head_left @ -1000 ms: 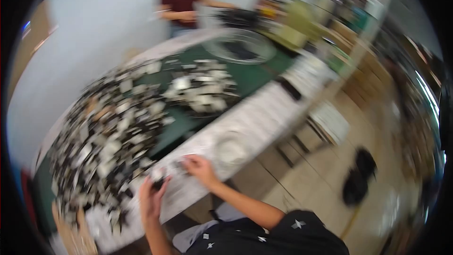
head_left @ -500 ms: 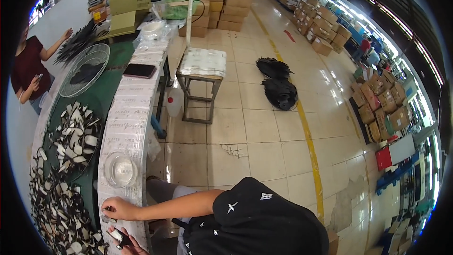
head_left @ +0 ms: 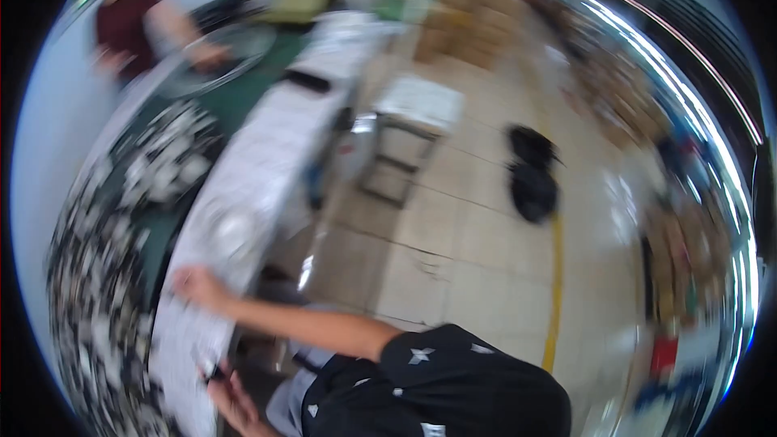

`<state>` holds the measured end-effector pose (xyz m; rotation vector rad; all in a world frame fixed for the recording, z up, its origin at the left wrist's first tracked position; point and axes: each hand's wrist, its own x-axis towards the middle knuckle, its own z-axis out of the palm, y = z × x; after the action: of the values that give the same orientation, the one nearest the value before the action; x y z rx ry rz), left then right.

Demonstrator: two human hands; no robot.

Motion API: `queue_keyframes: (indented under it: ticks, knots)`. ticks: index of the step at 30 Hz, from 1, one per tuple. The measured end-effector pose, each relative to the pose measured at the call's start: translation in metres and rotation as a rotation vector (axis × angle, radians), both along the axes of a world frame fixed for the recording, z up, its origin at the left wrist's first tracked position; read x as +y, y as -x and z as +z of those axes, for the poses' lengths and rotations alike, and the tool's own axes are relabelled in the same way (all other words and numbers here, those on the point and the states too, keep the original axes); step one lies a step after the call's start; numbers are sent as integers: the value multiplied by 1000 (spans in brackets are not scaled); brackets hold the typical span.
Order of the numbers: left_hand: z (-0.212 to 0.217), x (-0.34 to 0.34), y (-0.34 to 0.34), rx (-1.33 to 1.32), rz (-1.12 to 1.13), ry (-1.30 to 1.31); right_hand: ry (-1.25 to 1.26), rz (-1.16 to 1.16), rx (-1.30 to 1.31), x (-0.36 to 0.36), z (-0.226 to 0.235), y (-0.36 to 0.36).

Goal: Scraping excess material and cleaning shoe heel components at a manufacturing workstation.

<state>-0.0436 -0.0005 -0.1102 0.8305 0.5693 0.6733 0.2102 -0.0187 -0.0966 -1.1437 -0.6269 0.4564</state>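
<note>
The whole picture is smeared by motion. My left hand, low in the view, has its fingers around a small black-and-white piece; its exact kind is blurred. Over the white-covered bench edge is my right hand, its fingers too smeared to read. A round clear dish stands just beyond that hand. Loose black-and-white pieces lie in a large pile to the left, and a second heap of them rests farther up the green tabletop.
Across the table a person in a dark red top reaches to a wire basket. A dark phone lies on the bench strip. To the right are a white-topped stool, black bundles on the floor and stacked cartons.
The view has swung, shifting the bench and stool rightward. My right hand has moved nearer the dish. My left hand still has the piece. The other person's arm has come down to the basket.
</note>
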Motion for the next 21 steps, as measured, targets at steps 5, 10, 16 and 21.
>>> queue_keyframes:
  ticks: [5, 10, 16, 21]
  knots:
    - [54, -41, 16, -60, -68, 20, 5, -36, -3, -21, 16, 7]
    - [82, -45, 27, -136, -47, 93, 62, 60, 83, -36, 47, 16]
    - [91, -24, 25, -102, -32, 31, 7, 61, 105, -54, 54, 28]
    - [96, -17, 10, -92, -39, -24, 23, 0, 83, -124, 76, 66]
